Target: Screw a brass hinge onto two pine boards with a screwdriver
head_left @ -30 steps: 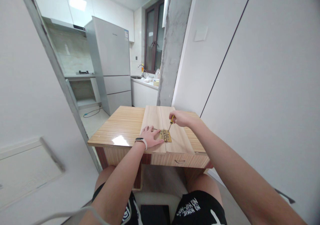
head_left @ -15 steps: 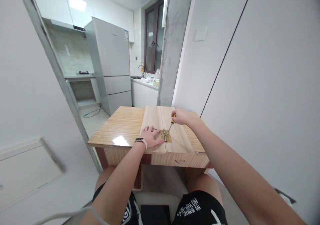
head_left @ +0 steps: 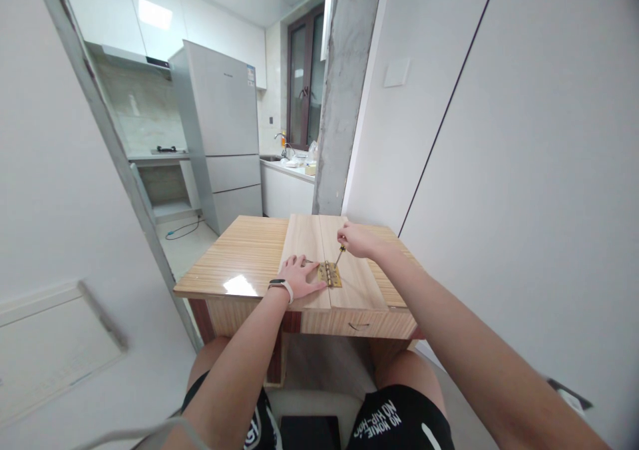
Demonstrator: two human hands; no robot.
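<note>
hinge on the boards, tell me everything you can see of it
The hinge is a small brass-coloured metal one, opened flat, with two leaves and a knuckle along its middle. It lies across the seam where two pale wooden boards meet on the table. The left hand rests flat on the left board with fingertips at the hinge's left edge. The right hand holds a screwdriver tilted, tip down at the hinge's right leaf. Screws are too small to tell.
</note>
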